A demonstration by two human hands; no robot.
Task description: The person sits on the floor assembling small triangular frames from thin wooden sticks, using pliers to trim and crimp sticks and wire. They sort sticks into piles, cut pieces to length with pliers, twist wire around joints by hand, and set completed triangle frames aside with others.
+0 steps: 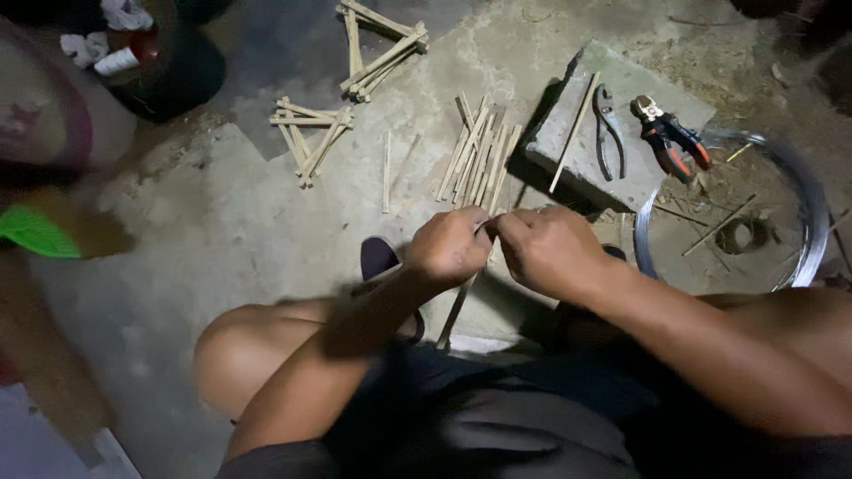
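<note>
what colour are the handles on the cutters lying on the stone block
Orange and black, on the cutters atop the stone block; seen in the head view.

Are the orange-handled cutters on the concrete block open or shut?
Shut, as far as shows: the orange-handled cutters lie flat on the grey concrete block, handles splayed, blades together at the tip.

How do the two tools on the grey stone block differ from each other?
The plain pliers are all dark metal and slim; the cutters have orange and black grips and look bulkier. The pliers lie nearly straight up the block; the cutters lie slanted at its right edge. Both rest untouched, handles spread, away from the left hand and right hand.
</note>
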